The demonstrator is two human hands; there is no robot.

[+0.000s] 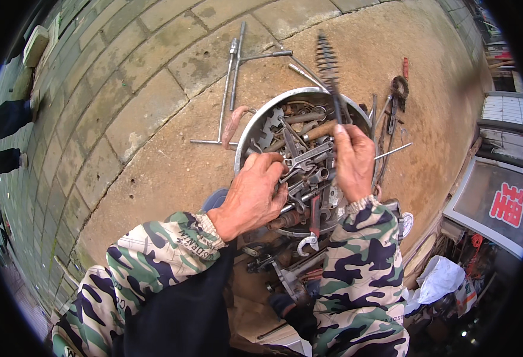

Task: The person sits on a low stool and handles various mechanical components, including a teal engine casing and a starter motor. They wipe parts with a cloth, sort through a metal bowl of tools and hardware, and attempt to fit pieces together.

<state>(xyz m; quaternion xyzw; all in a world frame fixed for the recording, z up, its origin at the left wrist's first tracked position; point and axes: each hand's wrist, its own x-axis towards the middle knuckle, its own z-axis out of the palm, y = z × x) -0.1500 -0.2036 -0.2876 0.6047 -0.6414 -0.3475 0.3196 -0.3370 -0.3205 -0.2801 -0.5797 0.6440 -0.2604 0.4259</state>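
Grey paving slabs (118, 89) and a rough patch of brown concrete (172, 169) are spread out beyond the fingers of both hands, and at far left the dark trouser legs (8, 122) of another person are seen. On the concrete, directly beneath the fingers, a round metal basin (303, 92) is filled with loose tools and metal parts.

A dark coil-ended tool (327, 59) is held by the right hand (355, 160); its fingers are clamped around the lower end, and the slightly blurred coil is pointed away past the fingertips, above the basin's far rim. The left hand (251, 193) is placed over the basin's near left side, with the fingers bent and the tips brought close to a steel wrench (309, 157); whether anything is pinched by them cannot be told.

Between the two sets of fingers, wrenches and sockets are heaped. A brown cylindrical piece (321, 130) is seen just left of the right fingers, while a red-handled wrench (314, 215) is leaned over the near rim, to the right of the left fingers. Beyond the left fingers, outside the basin, T-handled bars (236, 77) are laid on the ground.
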